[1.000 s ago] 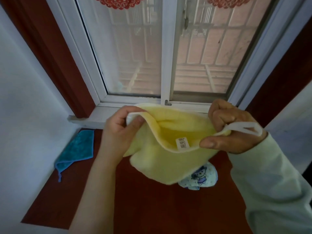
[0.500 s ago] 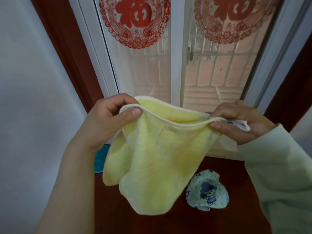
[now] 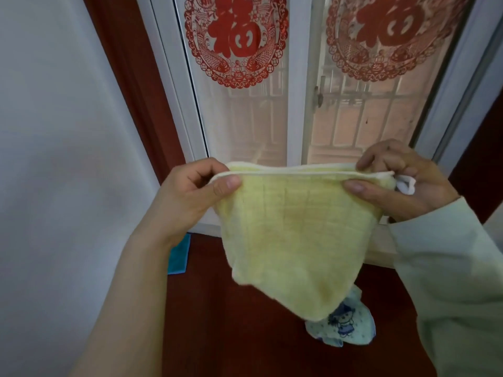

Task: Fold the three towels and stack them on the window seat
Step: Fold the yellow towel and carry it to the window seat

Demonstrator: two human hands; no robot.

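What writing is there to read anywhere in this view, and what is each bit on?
"福": on the left red paper cutting, stuck to the left window pane.
"福": on the right red paper cutting, on the right pane; the frame's top edge crops it.
Printed towel: a cartoon figure only, no words readable.
Yellow towel: no label or text shows.

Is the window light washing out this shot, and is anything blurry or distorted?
Head view: backlight comes through the window, whose glass looks pale and hazy; the window seat below is dim. Head view: the yellow towel, left hand and right hand are evenly lit, without hard glare. Head view: the wide lens slants and bows the window frame; detail is slightly soft.
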